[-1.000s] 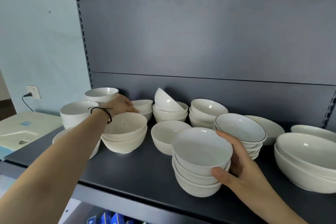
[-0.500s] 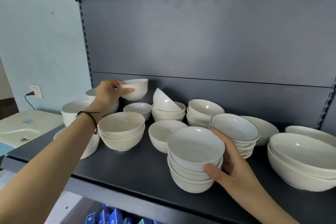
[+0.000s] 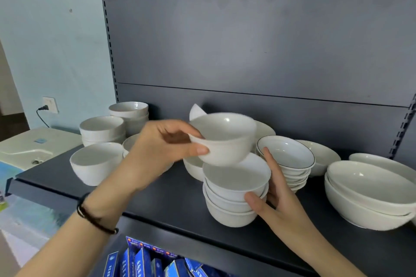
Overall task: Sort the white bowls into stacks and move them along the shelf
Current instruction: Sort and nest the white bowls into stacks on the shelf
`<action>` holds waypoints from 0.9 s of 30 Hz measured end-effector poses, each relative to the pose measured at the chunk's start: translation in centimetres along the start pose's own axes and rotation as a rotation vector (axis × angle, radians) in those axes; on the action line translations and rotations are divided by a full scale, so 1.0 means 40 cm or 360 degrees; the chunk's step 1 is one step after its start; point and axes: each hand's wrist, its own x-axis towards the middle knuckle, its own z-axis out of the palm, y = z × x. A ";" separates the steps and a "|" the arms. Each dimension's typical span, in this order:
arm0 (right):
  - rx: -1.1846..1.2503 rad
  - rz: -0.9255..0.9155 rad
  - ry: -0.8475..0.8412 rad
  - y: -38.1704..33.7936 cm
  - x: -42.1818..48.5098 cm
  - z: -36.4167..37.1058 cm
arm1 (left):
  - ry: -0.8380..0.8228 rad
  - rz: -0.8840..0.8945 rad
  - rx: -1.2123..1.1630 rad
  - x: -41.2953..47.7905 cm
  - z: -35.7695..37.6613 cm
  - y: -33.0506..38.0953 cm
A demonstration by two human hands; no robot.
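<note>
**Dark shelf, one bowl held over the front stack**

Dark grey metal forms the shelf (image 3: 157, 200), which is backed by a panel (image 3: 247, 51) of the same colour and flanked by a pale blue wall (image 3: 56, 40). A single bowl (image 3: 227, 141) is pinched at its near rim by the left hand (image 3: 157, 153), with the thumb on the outer wall and the fingers curled over the edge. It is held slightly tilted, just above the stack (image 3: 234, 198) at the shelf's front. Whether it touches the top bowl cannot be told. The stack, three bowls as far as can be counted, is clasped by the right hand (image 3: 279, 202), with the thumb pressed on its front and the fingers laid against its far side. Rimmed bowls (image 3: 286, 157) are stacked just beside it on the right, and large bowls (image 3: 369, 198) lie further right. Other bowls (image 3: 96, 164) stand to the left and behind.

The step in hand is judged to be the adding of one bowl to a matching stack. For the next move, the bowl should be centred over the top bowl, levelled and lowered until nested, while the stack is steadied. Only then can the pinch be released.
</note>
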 end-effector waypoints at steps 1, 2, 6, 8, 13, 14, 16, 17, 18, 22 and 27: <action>-0.0005 -0.0013 -0.0009 -0.001 0.000 0.001 | -0.0052 -0.0022 -0.0025 -0.013 0.012 -0.008; -0.0002 -0.0028 -0.0019 -0.002 0.000 0.002 | -0.0089 -0.0039 -0.0024 -0.022 0.020 -0.019; 0.0055 -0.0057 -0.0015 0.003 0.002 0.003 | -0.0168 -0.0041 0.0158 -0.033 0.038 -0.059; 0.0075 -0.0061 0.0003 0.003 0.001 0.005 | -0.0149 -0.0041 0.0213 -0.036 0.045 -0.070; 0.0088 -0.0071 0.0027 -0.003 0.000 0.005 | -0.0115 -0.0078 0.0188 -0.044 0.051 -0.092; 0.0090 -0.0082 0.0027 -0.005 -0.001 0.006 | -0.0123 -0.0074 0.0188 -0.047 0.052 -0.093; 0.0086 -0.0109 0.0035 -0.009 -0.003 0.008 | -0.0165 -0.0108 0.0181 -0.049 0.048 -0.093; 0.0084 -0.0120 0.0040 -0.011 -0.002 0.010 | -0.0209 -0.0148 0.0163 -0.046 0.041 -0.094; 0.0077 -0.0126 0.0043 -0.011 -0.003 0.012 | -0.0280 -0.0183 0.0133 -0.044 0.031 -0.093; 0.0068 -0.0116 0.0035 -0.006 0.000 0.025 | -0.0433 -0.0126 0.0105 -0.012 -0.029 -0.085; 0.0057 -0.0064 0.0055 -0.016 0.003 0.030 | 0.0163 -0.0113 0.0611 0.142 -0.117 -0.145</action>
